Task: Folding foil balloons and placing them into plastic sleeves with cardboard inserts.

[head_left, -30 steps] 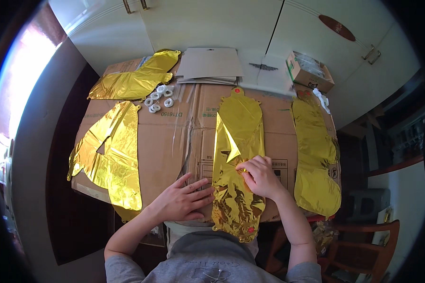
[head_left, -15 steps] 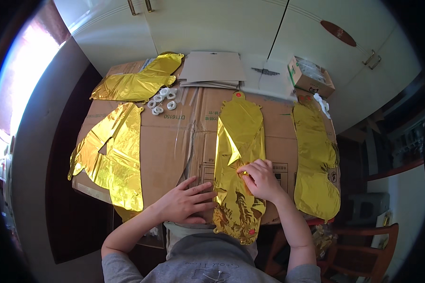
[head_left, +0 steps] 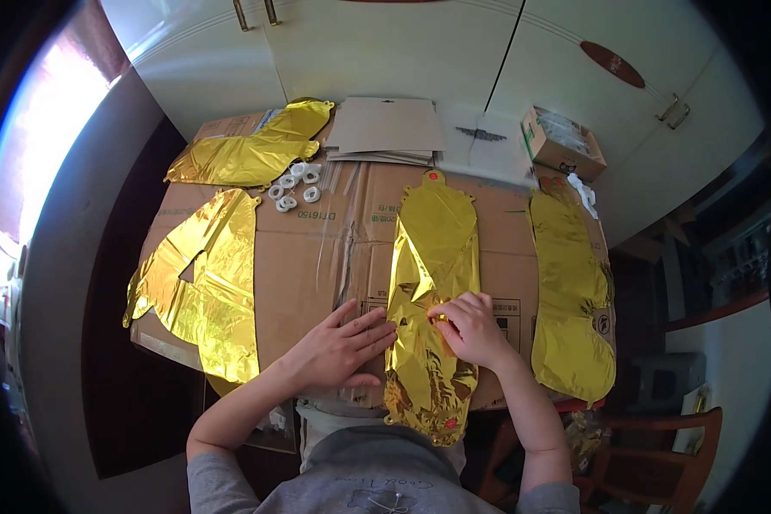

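A long, flat gold foil balloon (head_left: 441, 214) lies lengthwise in front of me, creased in its lower half, with a red spot at each end. My right hand (head_left: 471, 330) is closed in a pinch on the foil near its middle; what lies under the fingertips is partly hidden. Beside it, my left hand (head_left: 338, 347) rests with fingers stretched out, their tips at the balloon's left edge. Another flat gold balloon with a triangular hole (head_left: 223, 274) is at the left, a curved gold balloon (head_left: 570, 300) at the right, and a bent gold balloon (head_left: 248, 150) at the far left.
Brown cardboard (head_left: 300, 265) covers the table. White tape rolls (head_left: 288, 182) sit in a cluster near the far left balloon. Grey boards (head_left: 385, 128) are stacked at the back, and a small open box (head_left: 564, 137) stands back right. A wooden chair (head_left: 651, 463) is lower right.
My left hand has shifted slightly up, its fingers drawn closer together against the balloon's edge. My right hand has moved a little left, still pinching at the foil.
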Tool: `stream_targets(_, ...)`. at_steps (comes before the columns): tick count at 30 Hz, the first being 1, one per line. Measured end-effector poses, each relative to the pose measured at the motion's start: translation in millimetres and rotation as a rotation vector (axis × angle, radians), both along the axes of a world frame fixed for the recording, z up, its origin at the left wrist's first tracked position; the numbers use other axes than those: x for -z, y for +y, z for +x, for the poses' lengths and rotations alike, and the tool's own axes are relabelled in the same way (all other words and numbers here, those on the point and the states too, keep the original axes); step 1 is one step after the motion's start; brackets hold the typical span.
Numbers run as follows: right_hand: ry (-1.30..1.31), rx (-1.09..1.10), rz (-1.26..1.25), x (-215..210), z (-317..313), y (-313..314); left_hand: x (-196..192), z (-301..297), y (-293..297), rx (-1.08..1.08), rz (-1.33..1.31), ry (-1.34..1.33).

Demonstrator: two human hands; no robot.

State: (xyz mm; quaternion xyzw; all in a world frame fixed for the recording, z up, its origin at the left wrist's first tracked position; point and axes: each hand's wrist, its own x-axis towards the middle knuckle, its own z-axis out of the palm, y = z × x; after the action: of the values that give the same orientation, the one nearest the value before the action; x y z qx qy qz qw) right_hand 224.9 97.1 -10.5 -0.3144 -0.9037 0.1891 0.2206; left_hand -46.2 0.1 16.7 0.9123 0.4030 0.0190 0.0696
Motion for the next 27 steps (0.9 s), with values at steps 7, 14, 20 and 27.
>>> stream_targets(7,-0.014,0.006,0.005,0,-1,-1,4,-1,3,0.014,0.028,-0.004)
stream_targets(14,-0.014,0.025,-0.071,-11,-2,-2,2,2,-7,0.003,0.003,-0.021)
stream_targets(20,0.176,0.08,-0.141,-6,6,5,7,-1,-7,0.035,0.011,-0.029)
stream_targets(27,0.121,0.141,0.053,3,10,17,-4,2,-5,0.069,0.023,-0.041)
